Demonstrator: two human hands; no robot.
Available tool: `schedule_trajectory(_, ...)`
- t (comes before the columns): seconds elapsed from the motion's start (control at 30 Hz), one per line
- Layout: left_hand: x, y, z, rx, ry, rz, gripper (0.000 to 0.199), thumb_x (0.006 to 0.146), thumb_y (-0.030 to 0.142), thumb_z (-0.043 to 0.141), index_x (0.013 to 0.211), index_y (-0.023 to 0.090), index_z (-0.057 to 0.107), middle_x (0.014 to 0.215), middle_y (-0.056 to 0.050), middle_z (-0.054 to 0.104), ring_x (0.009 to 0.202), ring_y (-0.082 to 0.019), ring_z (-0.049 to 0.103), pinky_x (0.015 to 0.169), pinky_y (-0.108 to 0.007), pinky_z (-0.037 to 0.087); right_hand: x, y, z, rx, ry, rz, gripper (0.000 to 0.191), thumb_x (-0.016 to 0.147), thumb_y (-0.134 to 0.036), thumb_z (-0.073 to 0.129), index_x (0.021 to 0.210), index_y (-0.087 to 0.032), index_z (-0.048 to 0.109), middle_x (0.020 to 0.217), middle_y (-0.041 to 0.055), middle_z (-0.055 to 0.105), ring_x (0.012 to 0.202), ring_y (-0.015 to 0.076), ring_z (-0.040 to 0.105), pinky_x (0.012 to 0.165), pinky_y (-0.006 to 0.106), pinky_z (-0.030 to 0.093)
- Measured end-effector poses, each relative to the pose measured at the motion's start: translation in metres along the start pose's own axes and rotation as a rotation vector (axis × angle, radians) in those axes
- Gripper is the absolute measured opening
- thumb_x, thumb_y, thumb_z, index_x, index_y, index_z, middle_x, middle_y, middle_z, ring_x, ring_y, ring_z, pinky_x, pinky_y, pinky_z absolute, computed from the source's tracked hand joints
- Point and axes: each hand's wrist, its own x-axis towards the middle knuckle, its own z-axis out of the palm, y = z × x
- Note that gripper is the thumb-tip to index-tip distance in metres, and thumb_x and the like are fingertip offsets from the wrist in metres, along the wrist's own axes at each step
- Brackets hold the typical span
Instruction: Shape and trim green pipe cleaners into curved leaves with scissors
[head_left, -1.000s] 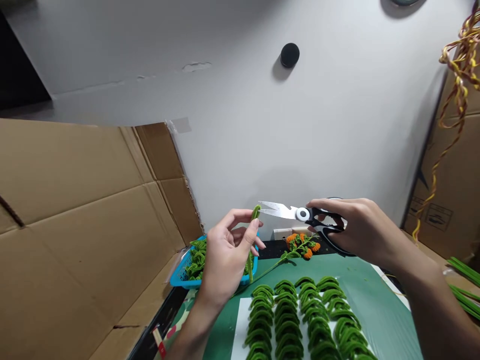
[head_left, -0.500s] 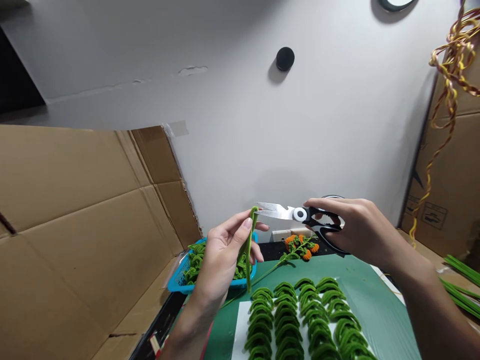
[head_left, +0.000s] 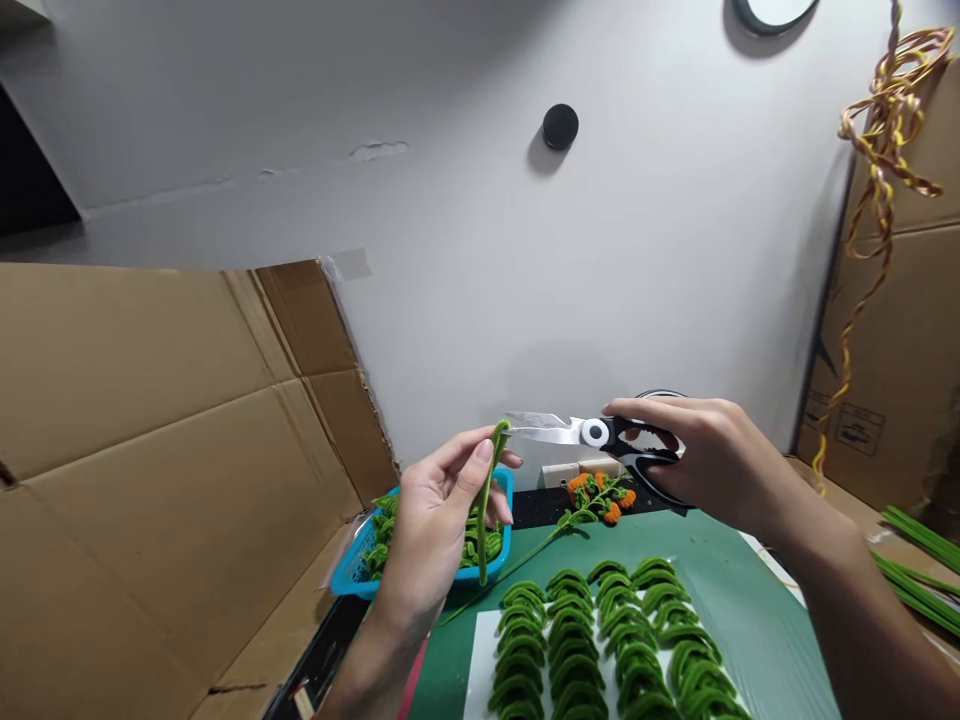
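My left hand pinches a folded green pipe cleaner between thumb and fingers; its loop points up and its ends hang down. My right hand grips the black-and-white handles of a pair of scissors. The blade tips reach the top of the pipe cleaner's bend, with the blades slightly apart. Below the hands, several curved green pipe cleaner pieces lie in rows on a white sheet. Behind my left hand sits a blue plastic basket holding more green pieces.
An orange flower stem of pipe cleaner lies on the green mat. Cardboard stands at left, and a cardboard box at right. A twisted yellow cord hangs there, above green stems.
My left hand has shifted slightly left with the pipe cleaner, which now tilts less. The scissors have moved a little left and down, their tips staying at the bend.
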Motion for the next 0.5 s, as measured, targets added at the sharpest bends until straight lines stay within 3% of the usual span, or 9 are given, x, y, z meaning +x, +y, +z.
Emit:
schedule_trajectory(0.23,0.0023,-0.0017,-0.0046,0.013,0.003,0.016,0.028,0.093,0.041,0.078,0.108,0.019,0.077,0.094,-0.005,0.079,0.051,-0.009,0.063,0.053,-0.022,0.05,0.0001,0.0009,0.0004,-0.012,0.006,0.004,0.059,0.073,-0.003,0.06,0.125,-0.029,0.073,0.109,0.0017,0.082,0.081,0.0192,0.077,0.072,0.029,0.057)
schedule_trajectory(0.37,0.0018,-0.0002,-0.0059,0.036,0.004,0.027,0.029,0.094,0.042,0.077,0.11,0.019,0.079,0.101,-0.007,0.081,0.052,-0.01,0.066,0.058,-0.025,0.055,0.0005,-0.0011,-0.0002,-0.001,0.012,0.018,0.059,0.072,-0.002,0.059,0.123,-0.028,0.074,0.11,0.0008,0.082,0.085,0.0193,0.078,0.075,0.03,0.057)
schedule_trajectory(0.5,0.0006,0.0021,-0.0048,0.002,-0.009,0.009,0.03,0.093,0.042,0.078,0.111,0.018,0.078,0.103,-0.009,0.081,0.052,-0.011,0.067,0.053,-0.024,0.053,0.0004,-0.0016,0.0002,0.001,0.019,0.026,0.058,0.073,-0.003,0.06,0.123,-0.029,0.074,0.109,0.0002,0.082,0.083,0.0196,0.078,0.074,0.03,0.057)
